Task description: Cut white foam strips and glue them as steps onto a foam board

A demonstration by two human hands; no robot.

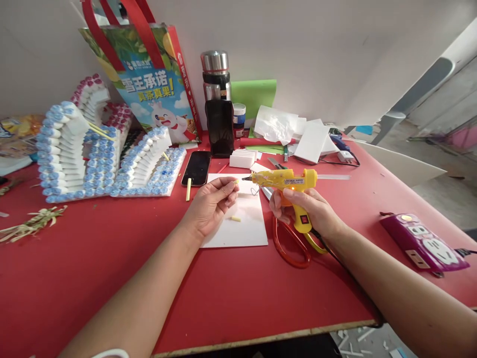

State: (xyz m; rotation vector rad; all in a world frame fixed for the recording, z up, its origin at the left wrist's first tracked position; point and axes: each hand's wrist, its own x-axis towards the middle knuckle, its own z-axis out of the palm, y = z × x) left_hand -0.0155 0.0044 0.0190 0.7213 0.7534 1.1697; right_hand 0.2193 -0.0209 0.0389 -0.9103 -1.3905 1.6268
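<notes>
My right hand (311, 206) is wrapped round the grip of a yellow hot glue gun (279, 178); a clear glue stick (333, 177) pokes out of its back. The nozzle points left, close to the fingertips of my left hand (216, 201). Those fingers pinch a small pale yellow piece (236, 182), mostly covered by the fingers. Below both hands lies a white sheet (246, 233) with a short yellow stick piece (236, 219) on it. Red-handled scissors (290, 251) rest under the glue gun, partly hidden by it.
White models with blue tips (63, 154) stand at left before a printed bag (160, 94). A phone (196, 168), a longer yellow strip (188, 190), white blocks (242, 159) and a thermos (216, 69) are behind the hands. A purple power strip (421, 243) sits at right.
</notes>
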